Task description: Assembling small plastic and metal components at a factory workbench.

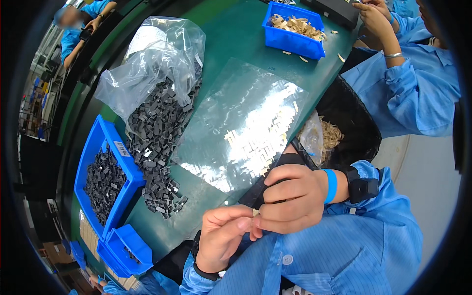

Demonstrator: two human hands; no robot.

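Both hands meet over my lap, just off the table's near edge. My left hand pinches with thumb and forefinger at a tiny pale piece; most of it is hidden by fingertips. Against the same spot, my right hand is closed, its fingers curled. Beyond them a clear plastic sheet lies on the green table, with rows of small cream-coloured pieces on it. Glare washes out part of those rows. To the left spreads a heap of small black plastic parts.
A clear bag lies over the heap's far end. Blue bins of black parts stand left; another blue bin at the back holds tan strips. A black-lined container is on the right, beside a co-worker's blue sleeve.
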